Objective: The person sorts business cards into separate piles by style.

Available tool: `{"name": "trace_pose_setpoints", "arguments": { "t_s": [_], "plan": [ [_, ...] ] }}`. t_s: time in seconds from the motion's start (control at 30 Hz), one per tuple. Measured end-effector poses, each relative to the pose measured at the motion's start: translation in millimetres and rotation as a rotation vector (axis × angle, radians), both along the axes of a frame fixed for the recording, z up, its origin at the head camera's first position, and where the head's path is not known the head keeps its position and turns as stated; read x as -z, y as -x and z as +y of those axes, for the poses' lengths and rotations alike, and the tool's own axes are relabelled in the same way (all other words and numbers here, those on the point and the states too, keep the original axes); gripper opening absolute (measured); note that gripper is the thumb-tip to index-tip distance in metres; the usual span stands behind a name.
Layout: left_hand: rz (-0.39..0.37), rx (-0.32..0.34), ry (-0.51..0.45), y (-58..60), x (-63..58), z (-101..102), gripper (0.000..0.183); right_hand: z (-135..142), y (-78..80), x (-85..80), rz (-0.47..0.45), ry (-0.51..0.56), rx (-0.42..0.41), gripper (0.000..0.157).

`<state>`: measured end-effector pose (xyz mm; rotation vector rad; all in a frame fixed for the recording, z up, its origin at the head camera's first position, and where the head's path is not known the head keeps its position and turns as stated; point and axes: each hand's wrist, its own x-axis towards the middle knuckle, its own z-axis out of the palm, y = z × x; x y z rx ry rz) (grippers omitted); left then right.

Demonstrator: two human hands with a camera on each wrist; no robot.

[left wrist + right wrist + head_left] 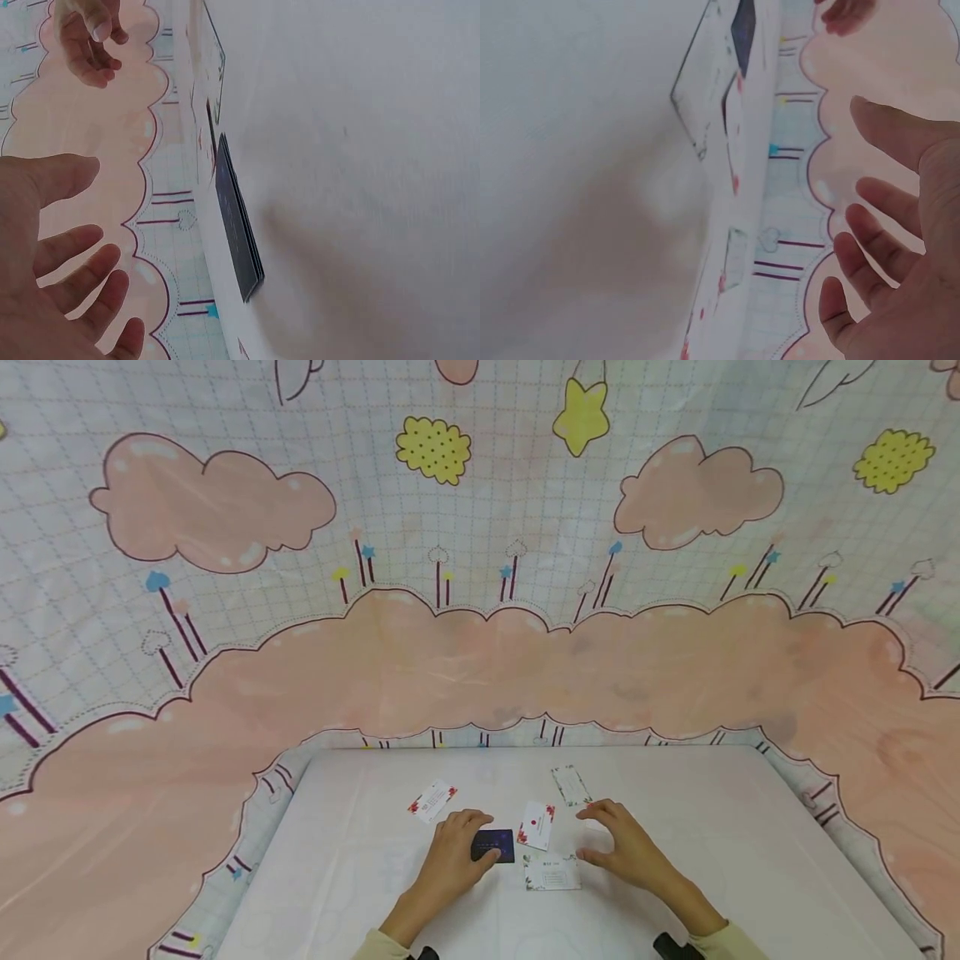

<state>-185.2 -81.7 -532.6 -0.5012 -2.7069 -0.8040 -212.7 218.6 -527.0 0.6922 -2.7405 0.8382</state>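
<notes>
A small stack of dark blue cards (502, 847) lies on the white table; the left wrist view shows its layered edge (244, 232). My left hand (453, 852) hovers over its left side, thumb and fingers spread, holding nothing. Right of the stack is a white card with red flowers (536, 827). Nearer me lies a white card with green leafy corners (555, 874). My right hand (626, 847) hovers to the right of these cards, fingers apart and loosely bent, with nothing in its grasp. Below it, a red-marked card (694, 330) shows in the right wrist view.
Farther back on the table (337, 860) lie another red-flowered white card (432, 801) at left and a green-leaf-bordered card (572, 785) at right, close to my right fingertips. Behind the table hangs a cloth printed with clouds (697, 493) and stars.
</notes>
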Motion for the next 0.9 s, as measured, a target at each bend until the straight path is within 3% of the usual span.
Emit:
{"name": "trace_pose_setpoints", "arguments": {
  "t_s": [0.57, 0.9],
  "plan": [
    [0.097, -0.161, -0.076, 2.4, 3.2, -34.9, 0.044, -30.2, 19.7, -9.4, -0.084, 0.115, 0.019, 0.048],
    [0.090, -0.193, -0.070, 4.6, 3.5, -39.0, 0.043, -41.2, 29.4, -3.7, -0.110, 0.155, 0.016, 0.048]
  ]
}}
